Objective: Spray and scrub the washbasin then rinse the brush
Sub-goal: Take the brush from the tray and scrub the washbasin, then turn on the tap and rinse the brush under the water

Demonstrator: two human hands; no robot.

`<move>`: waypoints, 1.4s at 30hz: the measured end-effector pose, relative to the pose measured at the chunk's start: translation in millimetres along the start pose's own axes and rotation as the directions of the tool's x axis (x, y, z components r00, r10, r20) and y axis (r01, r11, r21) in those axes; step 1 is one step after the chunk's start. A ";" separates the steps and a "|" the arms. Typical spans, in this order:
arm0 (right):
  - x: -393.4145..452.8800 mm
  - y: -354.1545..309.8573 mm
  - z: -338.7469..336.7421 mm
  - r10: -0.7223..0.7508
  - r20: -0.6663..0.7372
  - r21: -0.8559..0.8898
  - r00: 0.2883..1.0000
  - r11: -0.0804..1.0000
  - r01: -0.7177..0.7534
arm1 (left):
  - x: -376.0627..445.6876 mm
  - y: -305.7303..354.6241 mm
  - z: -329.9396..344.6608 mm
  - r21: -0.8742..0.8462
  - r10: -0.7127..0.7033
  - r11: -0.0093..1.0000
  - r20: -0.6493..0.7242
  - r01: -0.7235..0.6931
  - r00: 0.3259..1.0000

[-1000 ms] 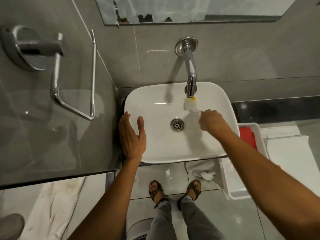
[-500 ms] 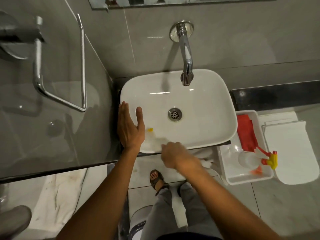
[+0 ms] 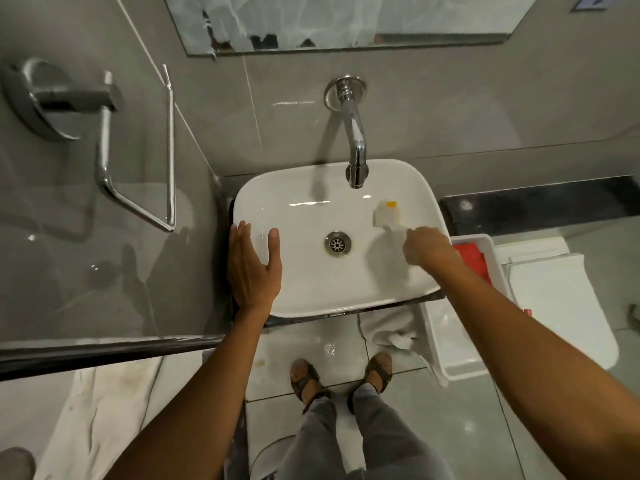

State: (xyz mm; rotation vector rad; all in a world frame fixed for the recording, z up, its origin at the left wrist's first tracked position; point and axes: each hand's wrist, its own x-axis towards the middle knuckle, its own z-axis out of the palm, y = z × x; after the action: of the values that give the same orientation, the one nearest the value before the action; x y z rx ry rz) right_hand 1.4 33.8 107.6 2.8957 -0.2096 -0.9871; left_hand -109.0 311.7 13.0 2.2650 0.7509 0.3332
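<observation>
A white washbasin point(image 3: 304, 285) with a metal drain point(image 3: 337, 243) sits under a chrome wall tap point(image 3: 355, 147). My right hand point(image 3: 427, 245) grips a white brush point(image 3: 387, 213) with a yellow spot; its head presses on the basin's inner right side, right of the tap's spout. My left hand point(image 3: 252, 266) lies flat and open on the basin's left rim, thumb inside the bowl. No water runs from the tap.
A white tray point(image 3: 460, 344) holding a red cloth point(image 3: 472, 259) stands right of the basin. Left is a glass panel with a chrome towel bar point(image 3: 166, 147). A mirror point(image 3: 346, 22) hangs above. My feet point(image 3: 341, 375) stand on the wet tiled floor.
My right hand has swept the brush from the basin's front left rim, near my left hand, across to the right side. My left hand has stayed on the rim.
</observation>
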 end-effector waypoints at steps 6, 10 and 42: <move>-55.4 21.1 52.6 -0.068 0.149 -0.097 0.987 0.992 0.083 | -2.5 3.5 -2.9 -0.022 0.024 0.999 -0.010 -0.024 1.000; -90.4 8.5 70.5 -0.144 0.172 -0.040 0.975 0.987 0.153 | -5.4 4.0 -4.7 -0.003 0.092 0.996 -0.030 -0.092 0.995; -113.5 -29.3 32.8 -0.138 -0.116 0.756 0.984 0.630 0.177 | 26.3 236.2 1.5 0.250 0.084 0.960 0.175 -0.127 0.981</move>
State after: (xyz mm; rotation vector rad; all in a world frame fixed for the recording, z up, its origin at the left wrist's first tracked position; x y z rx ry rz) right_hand -104.5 79.2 146.6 3.7720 -0.4877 -1.0397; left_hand 11.5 191.1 178.7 2.5501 0.6189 0.0993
